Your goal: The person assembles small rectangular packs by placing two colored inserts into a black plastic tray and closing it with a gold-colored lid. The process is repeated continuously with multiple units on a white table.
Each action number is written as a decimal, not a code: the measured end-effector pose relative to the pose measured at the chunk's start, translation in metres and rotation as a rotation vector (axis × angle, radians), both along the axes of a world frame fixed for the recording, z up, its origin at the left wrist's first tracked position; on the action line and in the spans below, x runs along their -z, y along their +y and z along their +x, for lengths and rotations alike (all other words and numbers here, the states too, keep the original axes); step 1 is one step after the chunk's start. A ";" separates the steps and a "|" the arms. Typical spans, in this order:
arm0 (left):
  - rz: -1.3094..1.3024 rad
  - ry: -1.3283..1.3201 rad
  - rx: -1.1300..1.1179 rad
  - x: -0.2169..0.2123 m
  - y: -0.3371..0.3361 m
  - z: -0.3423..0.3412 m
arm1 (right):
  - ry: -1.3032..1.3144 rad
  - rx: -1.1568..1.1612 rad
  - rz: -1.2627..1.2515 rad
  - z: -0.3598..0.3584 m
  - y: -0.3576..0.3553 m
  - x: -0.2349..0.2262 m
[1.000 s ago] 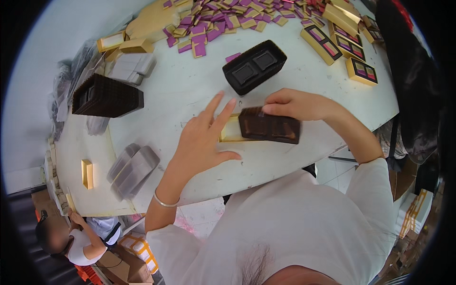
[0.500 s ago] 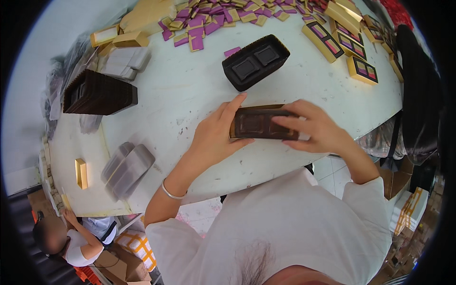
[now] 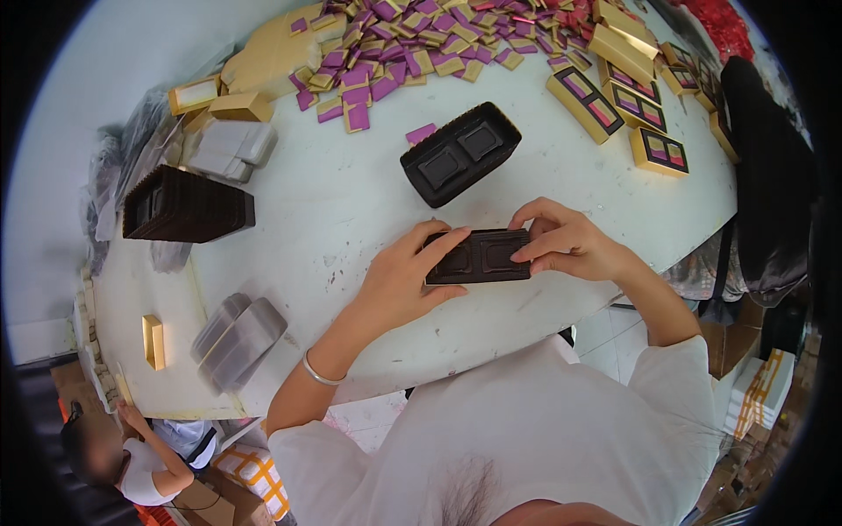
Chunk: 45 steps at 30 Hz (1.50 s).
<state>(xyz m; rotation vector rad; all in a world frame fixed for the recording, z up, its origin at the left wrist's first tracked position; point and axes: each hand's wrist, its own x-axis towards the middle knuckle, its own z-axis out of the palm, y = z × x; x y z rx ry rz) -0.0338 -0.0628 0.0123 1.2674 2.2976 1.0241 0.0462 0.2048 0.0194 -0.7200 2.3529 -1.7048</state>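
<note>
A dark brown plastic tray (image 3: 474,259) with two square hollows lies level between my hands, over the near part of the table. My left hand (image 3: 399,276) grips its left end, thumb along the near edge and fingers over the far edge. My right hand (image 3: 574,247) holds the right end with bent fingers, fingertips at the rim. Whether a box surrounds the tray is hard to see. Just beyond stands a stack of similar dark trays (image 3: 460,154), touched by neither hand. A single purple piece (image 3: 421,133) lies behind that stack.
Purple-and-gold wrapped pieces (image 3: 395,61) are heaped at the back. Gold boxes with filled trays (image 3: 660,152) stand at the right. Leftward are another tray stack (image 3: 189,206), clear plastic covers (image 3: 239,342) and a small gold box (image 3: 153,342). A person (image 3: 145,460) works at lower left.
My right hand's fingers have moved from over the tray to its right end. The tray has come slightly nearer to me. My left hand stays on the left end.
</note>
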 end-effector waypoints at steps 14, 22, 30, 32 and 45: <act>0.028 0.106 0.102 0.004 -0.002 -0.012 | 0.651 -0.146 0.521 0.003 -0.002 -0.005; 0.066 0.091 0.086 0.006 0.000 -0.010 | -0.523 0.186 -0.609 -0.004 -0.009 0.029; 0.114 0.205 -0.164 0.012 0.020 0.021 | -0.200 0.519 -0.017 0.006 -0.015 0.004; 0.120 0.213 -0.136 0.011 0.023 0.019 | -0.395 0.514 -0.052 0.004 -0.011 0.004; 0.120 0.298 -0.079 0.018 0.060 0.012 | 0.232 0.915 0.131 -0.078 0.049 -0.032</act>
